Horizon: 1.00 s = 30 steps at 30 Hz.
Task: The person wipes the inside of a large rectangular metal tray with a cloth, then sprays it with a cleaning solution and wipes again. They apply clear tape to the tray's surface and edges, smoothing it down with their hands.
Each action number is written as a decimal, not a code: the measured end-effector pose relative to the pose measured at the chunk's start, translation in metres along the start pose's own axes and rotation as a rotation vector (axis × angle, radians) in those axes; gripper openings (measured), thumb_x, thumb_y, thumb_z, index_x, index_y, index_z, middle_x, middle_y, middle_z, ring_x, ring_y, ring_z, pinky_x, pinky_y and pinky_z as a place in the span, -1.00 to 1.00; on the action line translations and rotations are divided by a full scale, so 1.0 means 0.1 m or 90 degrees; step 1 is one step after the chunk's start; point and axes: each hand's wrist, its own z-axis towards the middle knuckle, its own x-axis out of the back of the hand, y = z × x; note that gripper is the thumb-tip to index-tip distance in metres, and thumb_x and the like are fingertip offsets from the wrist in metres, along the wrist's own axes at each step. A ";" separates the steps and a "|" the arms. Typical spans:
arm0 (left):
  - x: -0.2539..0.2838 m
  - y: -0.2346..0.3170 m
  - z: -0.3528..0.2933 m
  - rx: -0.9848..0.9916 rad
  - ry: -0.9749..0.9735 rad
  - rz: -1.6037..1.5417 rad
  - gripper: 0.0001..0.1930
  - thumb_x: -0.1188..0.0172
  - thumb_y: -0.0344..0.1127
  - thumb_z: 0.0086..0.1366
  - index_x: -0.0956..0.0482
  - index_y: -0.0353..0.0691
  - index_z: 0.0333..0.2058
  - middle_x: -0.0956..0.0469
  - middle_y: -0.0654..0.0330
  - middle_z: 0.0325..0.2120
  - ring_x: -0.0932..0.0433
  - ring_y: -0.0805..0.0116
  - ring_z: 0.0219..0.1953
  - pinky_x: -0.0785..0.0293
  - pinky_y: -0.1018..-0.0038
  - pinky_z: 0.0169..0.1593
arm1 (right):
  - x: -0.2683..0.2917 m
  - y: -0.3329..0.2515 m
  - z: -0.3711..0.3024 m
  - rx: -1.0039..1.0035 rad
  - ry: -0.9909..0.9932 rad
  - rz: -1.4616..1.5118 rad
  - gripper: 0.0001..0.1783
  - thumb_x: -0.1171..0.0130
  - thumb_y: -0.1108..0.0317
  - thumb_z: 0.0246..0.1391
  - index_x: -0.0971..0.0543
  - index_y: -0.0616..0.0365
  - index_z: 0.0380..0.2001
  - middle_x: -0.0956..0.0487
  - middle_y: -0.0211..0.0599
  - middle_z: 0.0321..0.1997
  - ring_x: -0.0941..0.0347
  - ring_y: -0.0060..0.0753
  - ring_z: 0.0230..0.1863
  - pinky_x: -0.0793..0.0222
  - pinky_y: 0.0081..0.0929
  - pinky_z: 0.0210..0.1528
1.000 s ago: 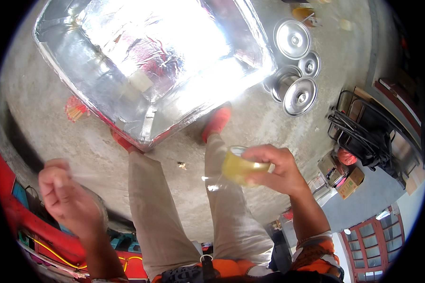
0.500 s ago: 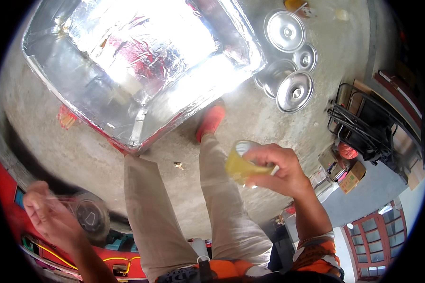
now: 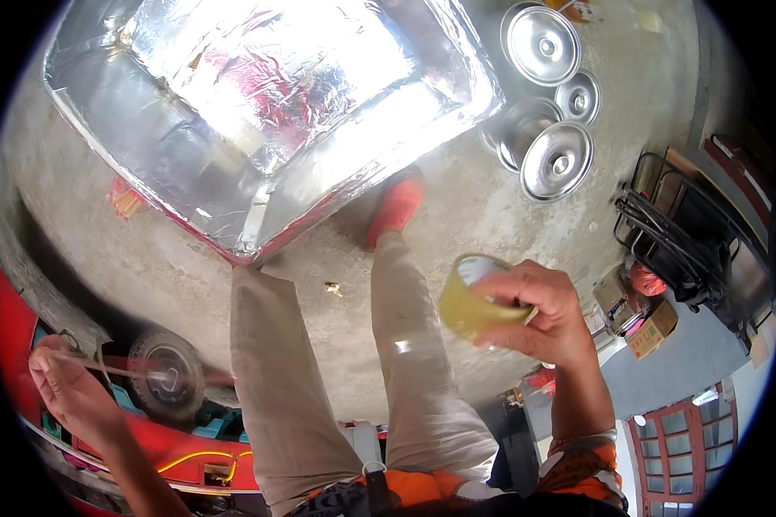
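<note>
A wide roll of yellowish clear packing tape (image 3: 459,302) is gripped in my right hand (image 3: 535,312), fingers inside its ring and thumb outside. Out to the left, my left hand (image 3: 76,398) is closed in a pinch on the end of a see-through tape strip (image 3: 112,365). The strip runs toward the roll; its middle stretch is hard to make out against my trousers. Beyond my legs stands a large box lined with shiny foil (image 3: 259,220), its near corner close to my left knee. Neither hand touches the box.
Several round metal lids and pots (image 3: 557,162) sit on the concrete floor at the far right. Folded black metal frames (image 3: 664,215) and a cardboard carton (image 3: 653,330) are at the right. A red vehicle with a wheel (image 3: 165,376) stands at the left.
My right hand has moved right with the tape roll. My left hand has shifted slightly left, so the two are farther apart with the strip stretched out.
</note>
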 end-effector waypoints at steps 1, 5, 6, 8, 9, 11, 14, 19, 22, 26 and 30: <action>0.03 0.00 0.01 0.011 0.010 0.002 -0.86 0.08 -0.32 0.29 -0.33 -0.28 -0.36 -0.34 0.17 -0.31 -0.27 0.45 -0.22 -0.15 0.51 -0.03 | 0.03 -0.01 0.01 0.058 -0.032 0.015 -0.54 -0.40 0.40 -0.41 -0.56 0.04 -0.28 -0.54 -0.35 -0.45 -0.41 -0.36 -0.47 -0.28 -0.52 -0.39; 0.21 -0.07 0.09 0.043 0.009 0.014 -0.86 0.08 -0.33 0.30 -0.34 -0.28 -0.35 -0.34 0.20 -0.32 -0.29 0.48 -0.24 -0.17 0.56 -0.05 | 0.07 0.07 0.01 0.067 -0.075 0.095 -0.55 -0.39 0.41 -0.40 -0.56 0.06 -0.27 -0.55 -0.34 -0.41 -0.43 -0.35 -0.43 -0.28 -0.53 -0.37; 0.23 -0.08 0.09 0.049 -0.001 0.018 -0.86 0.08 -0.33 0.30 -0.34 -0.29 -0.35 -0.34 0.20 -0.32 -0.29 0.49 -0.24 -0.17 0.58 -0.05 | 0.04 0.09 0.00 0.027 -0.039 0.061 -0.55 -0.38 0.42 -0.39 -0.55 0.06 -0.27 -0.56 -0.34 -0.39 -0.44 -0.35 -0.40 -0.29 -0.53 -0.36; 0.21 -0.07 0.08 0.058 0.023 0.031 -0.85 0.08 -0.32 0.30 -0.34 -0.29 -0.34 -0.34 0.22 -0.33 -0.29 0.50 -0.25 -0.19 0.59 -0.06 | -0.07 0.15 -0.01 -0.054 0.034 -0.005 -0.54 -0.37 0.44 -0.38 -0.55 0.08 -0.25 -0.57 -0.35 -0.35 -0.46 -0.35 -0.36 -0.31 -0.51 -0.34; 0.20 -0.07 0.07 0.061 0.036 0.036 -0.85 0.08 -0.32 0.30 -0.34 -0.30 -0.33 -0.34 0.22 -0.34 -0.30 0.51 -0.25 -0.19 0.60 -0.07 | -0.05 0.15 0.00 -0.074 0.036 -0.024 -0.55 -0.36 0.45 -0.36 -0.54 0.08 -0.25 -0.57 -0.33 -0.33 -0.47 -0.35 -0.35 -0.33 -0.51 -0.34; 0.19 -0.08 0.08 0.083 0.057 0.039 -0.84 0.08 -0.31 0.30 -0.34 -0.30 -0.34 -0.33 0.24 -0.35 -0.29 0.51 -0.26 -0.21 0.60 -0.07 | -0.02 0.16 0.00 -0.114 0.041 -0.060 -0.57 -0.34 0.46 -0.32 -0.53 0.09 -0.24 -0.57 -0.30 -0.29 -0.49 -0.34 -0.33 -0.35 -0.50 -0.33; 0.19 -0.07 0.15 0.099 0.096 0.043 -0.84 0.08 -0.31 0.30 -0.35 -0.30 -0.34 -0.33 0.25 -0.37 -0.29 0.52 -0.27 -0.22 0.59 -0.08 | 0.08 0.14 0.01 0.056 -0.009 0.115 -0.61 -0.30 0.46 -0.28 -0.53 0.08 -0.25 -0.56 -0.25 -0.30 -0.49 -0.32 -0.40 -0.37 -0.51 -0.36; 0.42 -0.14 0.21 0.118 0.019 0.051 -0.82 0.07 -0.30 0.30 -0.36 -0.32 -0.30 -0.31 0.26 -0.38 -0.28 0.52 -0.29 -0.22 0.61 -0.10 | 0.10 0.13 -0.03 0.000 0.024 0.034 -0.62 -0.28 0.46 -0.26 -0.52 0.08 -0.25 -0.55 -0.20 -0.33 -0.48 -0.24 -0.42 -0.37 -0.46 -0.38; 0.02 0.03 0.05 0.129 0.213 0.098 -0.81 0.07 -0.29 0.30 -0.36 -0.33 -0.29 -0.31 0.26 -0.38 -0.27 0.52 -0.31 -0.22 0.63 -0.12 | 0.07 0.06 0.04 0.014 0.066 -0.155 -0.60 -0.32 0.48 -0.30 -0.52 0.16 -0.26 -0.57 -0.20 -0.34 -0.51 -0.28 -0.43 -0.40 -0.50 -0.33; 0.56 -0.05 0.22 0.127 0.067 0.172 -0.78 0.11 -0.29 0.31 -0.36 -0.35 -0.24 -0.33 0.22 -0.34 -0.31 0.46 -0.26 -0.22 0.58 -0.07 | 0.15 0.05 0.00 0.014 0.093 -0.174 -0.61 -0.36 0.43 -0.32 -0.54 0.14 -0.29 -0.58 -0.28 -0.42 -0.50 -0.34 -0.51 -0.41 -0.52 -0.41; 0.78 -0.18 0.23 -0.012 0.049 0.439 -0.75 0.15 -0.30 0.32 -0.37 -0.39 -0.20 -0.37 0.16 -0.28 -0.34 0.38 -0.19 -0.24 0.52 -0.03 | 0.27 -0.15 -0.03 0.259 0.026 -0.100 -0.71 -0.32 0.34 -0.25 -0.57 0.07 -0.34 -0.54 -0.48 -0.57 -0.37 -0.53 -0.66 -0.21 -0.59 -0.65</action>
